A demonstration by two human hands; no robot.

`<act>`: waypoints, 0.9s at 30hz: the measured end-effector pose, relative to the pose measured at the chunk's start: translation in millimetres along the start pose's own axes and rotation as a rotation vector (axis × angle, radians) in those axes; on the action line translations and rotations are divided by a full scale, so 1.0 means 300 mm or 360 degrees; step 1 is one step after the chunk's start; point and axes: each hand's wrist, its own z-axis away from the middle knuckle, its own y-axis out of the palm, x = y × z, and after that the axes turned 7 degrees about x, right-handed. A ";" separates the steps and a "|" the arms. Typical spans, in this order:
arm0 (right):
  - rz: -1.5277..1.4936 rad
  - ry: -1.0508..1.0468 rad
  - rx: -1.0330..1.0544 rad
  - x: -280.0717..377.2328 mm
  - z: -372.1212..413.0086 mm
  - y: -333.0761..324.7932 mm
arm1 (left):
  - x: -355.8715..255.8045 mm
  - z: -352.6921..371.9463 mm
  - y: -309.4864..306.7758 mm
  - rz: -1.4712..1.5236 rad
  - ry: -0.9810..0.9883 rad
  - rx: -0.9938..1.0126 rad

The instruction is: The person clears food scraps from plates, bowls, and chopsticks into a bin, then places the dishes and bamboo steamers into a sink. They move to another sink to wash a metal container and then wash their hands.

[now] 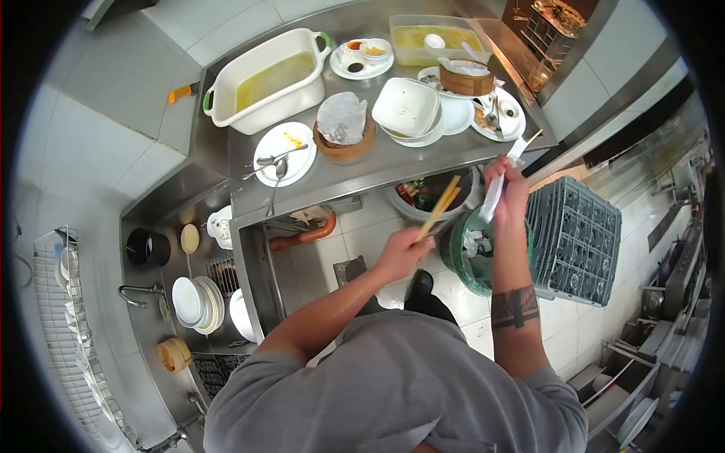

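My left hand (404, 255) is closed around a pair of wooden chopsticks (442, 208), which point up and away over the bins. Off to the right, my right hand (507, 189) grips a white paper chopstick sleeve (494, 196); a thin wooden stick end (535, 137) shows beyond its far end. Below that hand stands a green-lined bin (451, 260) with crumpled white paper (476, 241) inside. Behind it, under the counter edge, a grey bin (400, 208) holds mixed dark waste.
The steel counter (332, 185) carries a white tub (264, 83) of yellowish liquid, a clear container (408, 54), a bamboo steamer (343, 147), stacked white bowls (405, 106) and a plate with spoons (291, 140). Grey glass racks (578, 241) stand right; stacked plates (198, 304) sit left.
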 end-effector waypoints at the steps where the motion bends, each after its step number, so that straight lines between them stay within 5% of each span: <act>1: -0.0087 0.0004 0.0057 0.005 -0.050 -0.020 | 0.016 0.041 -0.049 0.0123 0.0016 -0.0093; 3: -0.0090 -0.0082 -0.0019 0.026 -0.124 -0.011 | 0.072 0.103 -0.196 0.0294 0.0069 -0.0384; 7: -0.0162 -0.0155 -0.0045 0.053 -0.117 -0.065 | -0.185 0.043 -0.625 0.0528 0.0136 -0.1157; 8: -0.0080 -0.0216 -0.0151 0.045 -0.081 -0.077 | -0.022 -0.031 -0.915 -0.0626 0.0095 -0.1315; 9: 0.0008 -0.0289 -0.0272 0.033 -0.035 -0.082 | -0.217 -0.080 -0.966 0.0081 0.0133 -0.1324; 10: 0.0019 -0.0317 -0.0375 0.029 0.018 -0.113 | -0.224 -0.146 -1.183 -0.0698 0.0149 -0.1192; 11: 0.0024 -0.0338 -0.0476 0.019 0.074 -0.151 | -0.303 -0.207 -1.265 0.0187 0.0233 -0.1089; 13: -0.0068 -0.0363 -0.0717 0.018 0.189 -0.213 | -0.423 -0.291 -1.332 -0.0085 -0.0136 -0.1423; 15: 0.0043 -0.0318 -0.0855 0.021 0.314 -0.320 | -0.376 -0.334 -1.428 0.0042 0.0035 -0.1436; 17: 0.0078 -0.0247 -0.1097 0.009 0.414 -0.380 | -0.363 -0.326 -1.286 -0.0125 -0.0008 -0.1209; 18: 0.0099 -0.0171 -0.1168 0.004 0.463 -0.424 | -0.277 -0.295 -1.247 -0.0257 0.0050 -0.0760; 19: 0.0124 -0.0076 -0.1226 -0.001 0.497 -0.464 | -0.249 -0.276 -1.049 -0.0676 0.0129 -0.0526; 20: 0.0098 0.0019 -0.1263 -0.007 0.519 -0.481 | -0.264 -0.236 -0.818 -0.0600 -0.0157 -0.0265; 22: 0.0037 0.0105 -0.1225 -0.007 0.588 -0.575 | -0.128 -0.198 -0.398 -0.0388 -0.0183 0.0080; 23: -0.0005 0.0106 -0.1132 -0.015 0.618 -0.690 | 0.018 -0.265 -0.257 -0.1078 0.0431 0.0340; 24: -0.0074 0.0155 -0.1031 -0.013 0.649 -0.803 | -0.014 -0.248 -0.075 -0.0241 -0.0604 0.0418; 27: -0.0312 0.0257 -0.1094 0.007 0.606 -0.910 | 0.341 -0.447 0.296 0.0456 -0.1117 0.0704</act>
